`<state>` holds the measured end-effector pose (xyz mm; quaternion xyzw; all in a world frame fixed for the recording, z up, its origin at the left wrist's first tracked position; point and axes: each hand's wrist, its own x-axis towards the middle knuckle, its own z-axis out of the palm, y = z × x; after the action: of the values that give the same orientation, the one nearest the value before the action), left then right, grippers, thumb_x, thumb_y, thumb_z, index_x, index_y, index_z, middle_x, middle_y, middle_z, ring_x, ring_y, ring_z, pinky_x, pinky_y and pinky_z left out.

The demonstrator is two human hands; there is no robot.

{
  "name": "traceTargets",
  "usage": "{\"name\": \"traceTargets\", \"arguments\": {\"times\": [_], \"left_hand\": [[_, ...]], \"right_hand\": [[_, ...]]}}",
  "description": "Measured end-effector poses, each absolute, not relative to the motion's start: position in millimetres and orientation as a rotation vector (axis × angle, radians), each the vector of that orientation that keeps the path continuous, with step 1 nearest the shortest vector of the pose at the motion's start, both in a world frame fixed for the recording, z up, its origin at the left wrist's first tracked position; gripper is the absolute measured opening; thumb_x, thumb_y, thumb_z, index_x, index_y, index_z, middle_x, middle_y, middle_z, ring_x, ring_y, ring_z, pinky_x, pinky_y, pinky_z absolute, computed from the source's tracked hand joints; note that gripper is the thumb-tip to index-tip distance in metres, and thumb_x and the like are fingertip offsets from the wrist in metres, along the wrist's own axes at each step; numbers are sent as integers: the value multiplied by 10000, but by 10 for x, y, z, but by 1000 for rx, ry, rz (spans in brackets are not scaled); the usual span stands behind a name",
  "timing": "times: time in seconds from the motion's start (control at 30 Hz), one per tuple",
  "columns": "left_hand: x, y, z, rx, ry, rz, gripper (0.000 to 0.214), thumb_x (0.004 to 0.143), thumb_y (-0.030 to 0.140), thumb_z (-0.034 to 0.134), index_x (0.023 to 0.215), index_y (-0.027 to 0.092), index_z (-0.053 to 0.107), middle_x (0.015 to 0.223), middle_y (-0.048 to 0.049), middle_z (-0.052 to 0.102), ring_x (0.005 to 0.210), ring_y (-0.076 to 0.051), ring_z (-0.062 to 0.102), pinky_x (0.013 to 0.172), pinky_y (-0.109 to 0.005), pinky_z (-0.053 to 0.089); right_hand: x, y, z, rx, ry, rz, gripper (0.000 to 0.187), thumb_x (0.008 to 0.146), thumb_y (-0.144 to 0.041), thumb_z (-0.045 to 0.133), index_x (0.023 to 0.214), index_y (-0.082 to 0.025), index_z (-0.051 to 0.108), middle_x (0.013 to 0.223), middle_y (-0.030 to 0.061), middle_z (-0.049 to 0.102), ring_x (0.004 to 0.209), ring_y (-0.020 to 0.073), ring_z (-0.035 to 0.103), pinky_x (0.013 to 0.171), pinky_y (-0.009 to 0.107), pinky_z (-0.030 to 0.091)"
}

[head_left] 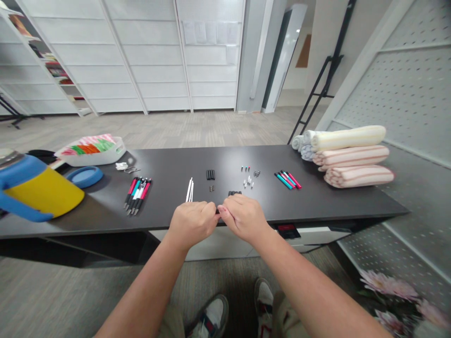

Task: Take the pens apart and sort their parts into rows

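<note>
- Black piece [217,211], mostly hidden, pinched between both hands at the front edge of the dark tabletop [169,164], lower centre
- Left hand [192,224] and right hand [244,218] together, fingertips meeting
- Thin white rods [189,191] lying just beyond the left hand

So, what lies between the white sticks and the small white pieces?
In the head view, a row of black pen parts, a dark pair and a black group lie there.
</note>
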<state>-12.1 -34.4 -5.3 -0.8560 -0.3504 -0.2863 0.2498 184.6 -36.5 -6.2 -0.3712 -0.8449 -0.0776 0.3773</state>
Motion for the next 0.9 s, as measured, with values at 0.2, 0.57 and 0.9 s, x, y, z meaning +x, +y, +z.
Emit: {"name": "traceTargets", "arguments": {"times": [0.2, 0.57, 0.9], "left_hand": [[-147, -331, -92, -2250, -1060, -835, 451, 1023, 443, 560, 633, 217, 541, 556, 0, 578, 512, -165, 546, 558, -334, 323], [-199, -283, -79, -2423, -1072, -733, 440, 1046, 542, 504, 773, 206, 580, 667, -23, 625, 616, -190, 602, 582, -327, 370], [-203, -287, -42, -2566, -991, -696, 314, 1078, 305, 425, 826, 201, 580, 736, -34, 639, 686, -210, 626, 625, -341, 421]], "right_hand": [[1865, -372, -72, -939, -2113, -185, 434, 1116, -296, 382, 707, -222, 505, 653, 20, 556, 647, 175, 457, 671, 341, 307], [1920, -378, -39, -981, -2045, 109, 473, 1118, -451, 303, 736, -225, 469, 673, 7, 517, 626, 154, 465, 628, 312, 310], [1868, -336, -49, -1030, -2186, -43, 512, 1135, -397, 329, 712, -210, 549, 679, 30, 602, 676, 174, 507, 692, 334, 320]]}}
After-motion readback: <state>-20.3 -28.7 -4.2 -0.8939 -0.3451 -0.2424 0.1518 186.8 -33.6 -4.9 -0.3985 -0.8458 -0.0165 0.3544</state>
